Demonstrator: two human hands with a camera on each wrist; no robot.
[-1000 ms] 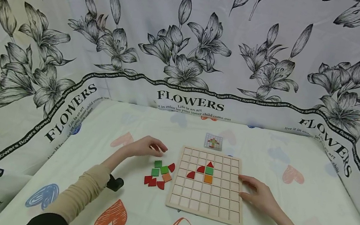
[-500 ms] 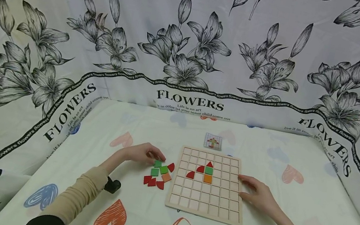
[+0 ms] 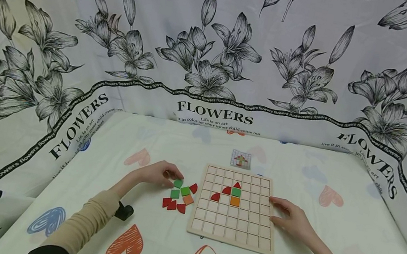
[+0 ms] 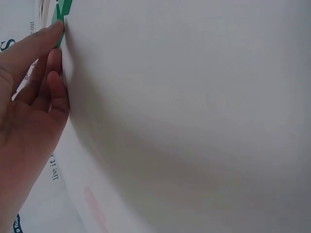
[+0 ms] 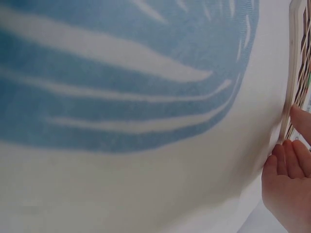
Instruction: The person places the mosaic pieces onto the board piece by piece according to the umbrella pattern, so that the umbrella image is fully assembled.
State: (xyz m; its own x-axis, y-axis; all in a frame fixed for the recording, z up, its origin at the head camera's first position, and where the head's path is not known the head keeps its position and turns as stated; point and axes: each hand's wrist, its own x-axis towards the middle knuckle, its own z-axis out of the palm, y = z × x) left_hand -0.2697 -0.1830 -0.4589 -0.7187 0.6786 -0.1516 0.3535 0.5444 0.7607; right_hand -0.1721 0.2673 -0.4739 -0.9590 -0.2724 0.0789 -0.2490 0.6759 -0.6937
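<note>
My left hand (image 3: 157,173) is at the far left of a loose cluster of tiles. Its thumb and fingers pinch a green square tile (image 3: 178,183), whose edge (image 4: 57,30) shows at the thumb tip in the left wrist view. Beside it lie more green squares (image 3: 175,193), an orange square (image 3: 188,199) and several red pieces (image 3: 172,205). My right hand (image 3: 295,218) touches the right rim of a wooden grid board (image 3: 230,243), index finger and thumb spread apart along it. On the board sit red pieces (image 3: 227,190), a green square (image 3: 236,192) and an orange square (image 3: 235,201).
A small picture card (image 3: 241,159) with a coloured tile pattern lies beyond the board. The white tablecloth (image 3: 154,245) bears printed hearts. A flower-printed curtain (image 3: 216,56) closes off the back and sides.
My left hand has come down and slightly toward me onto the green square tile, its fingers now closed at the tile. The right hand stays at the board's rim.
</note>
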